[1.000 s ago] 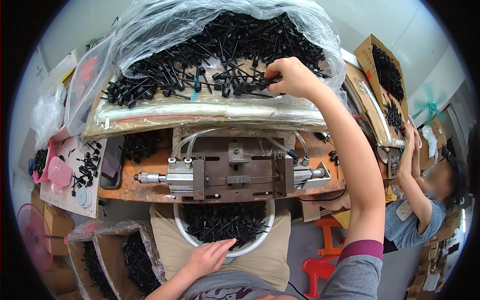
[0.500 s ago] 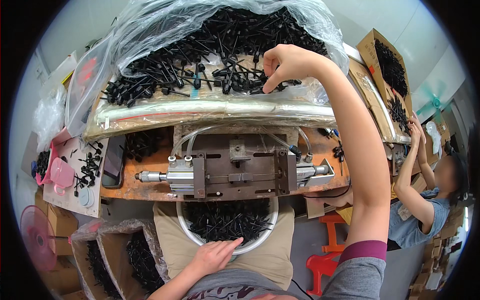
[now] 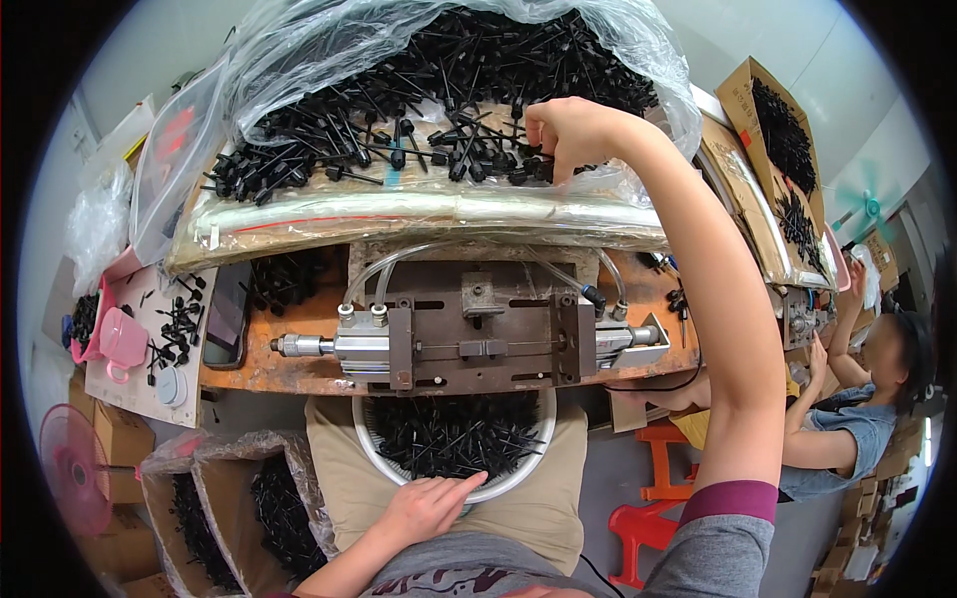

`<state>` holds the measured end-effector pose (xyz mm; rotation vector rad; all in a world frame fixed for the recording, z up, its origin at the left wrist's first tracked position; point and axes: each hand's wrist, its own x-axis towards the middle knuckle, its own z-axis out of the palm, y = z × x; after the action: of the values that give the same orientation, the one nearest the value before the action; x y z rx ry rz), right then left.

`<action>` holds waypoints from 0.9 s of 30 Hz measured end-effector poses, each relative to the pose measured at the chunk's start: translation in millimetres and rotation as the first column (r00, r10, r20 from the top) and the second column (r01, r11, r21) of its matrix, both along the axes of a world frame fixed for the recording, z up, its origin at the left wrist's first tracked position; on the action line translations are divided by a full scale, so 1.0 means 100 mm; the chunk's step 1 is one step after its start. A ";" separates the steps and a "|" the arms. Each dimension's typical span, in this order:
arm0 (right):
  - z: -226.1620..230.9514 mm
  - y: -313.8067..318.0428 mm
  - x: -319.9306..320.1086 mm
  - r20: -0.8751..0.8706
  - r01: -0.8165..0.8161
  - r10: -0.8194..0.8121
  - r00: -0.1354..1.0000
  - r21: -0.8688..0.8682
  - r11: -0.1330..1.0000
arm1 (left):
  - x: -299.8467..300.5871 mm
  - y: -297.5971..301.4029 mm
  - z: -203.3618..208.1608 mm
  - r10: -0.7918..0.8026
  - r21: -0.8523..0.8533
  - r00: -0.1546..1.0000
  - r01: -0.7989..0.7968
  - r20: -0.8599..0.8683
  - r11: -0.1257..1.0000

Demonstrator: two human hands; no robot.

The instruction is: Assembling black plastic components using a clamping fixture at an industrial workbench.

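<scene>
My right hand [image 3: 576,135] reaches over a large heap of black plastic parts [image 3: 518,60] with thin stems and thicker heads. Its thumb and bent index finger are apart beside the nearest parts; I see nothing held between them. My left hand [image 3: 431,506] lies with fingers stretched out on the near rim of a white basin [image 3: 548,434] on my lap. More of the same black parts [image 3: 454,434] fill the basin. Between basin and heap sits a metal fixture [image 3: 480,349] with a cylinder at either end; no part shows in its middle.
Clear plastic sheeting [image 3: 329,50] surrounds the heap. Air tubes [image 3: 384,274] arch over the fixture. Boxes of black parts [image 3: 209,498] stand at lower left, near a pink fan [image 3: 75,468]. A red stool [image 3: 643,528] and a co-worker [image 3: 837,429] are on the right.
My right hand has shifted slightly right and down over the heap, its thumb now pointing more downward. My left hand stays on the rim. The co-worker's hands have moved lower and apart.
</scene>
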<state>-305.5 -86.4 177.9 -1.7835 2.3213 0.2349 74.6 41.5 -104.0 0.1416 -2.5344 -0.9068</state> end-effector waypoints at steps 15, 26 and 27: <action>-0.18 -0.10 0.09 -0.212 -0.142 0.135 0.968 -0.016 0.990 | -0.03 0.01 0.09 -0.005 0.009 0.999 0.005 0.048 1.000; -0.04 0.25 -0.03 0.259 0.092 0.040 0.965 -0.476 0.875 | -0.02 -0.01 0.04 -0.024 -0.005 1.000 0.024 0.011 1.000; -0.05 0.25 -0.06 0.310 0.125 0.051 0.950 -0.520 0.845 | -0.03 0.00 0.06 -0.027 -0.012 1.000 0.027 0.008 1.000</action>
<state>-311.7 -61.4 173.1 -1.8159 2.3165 -0.7299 71.9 41.1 -98.2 0.1074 -2.5541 -0.9033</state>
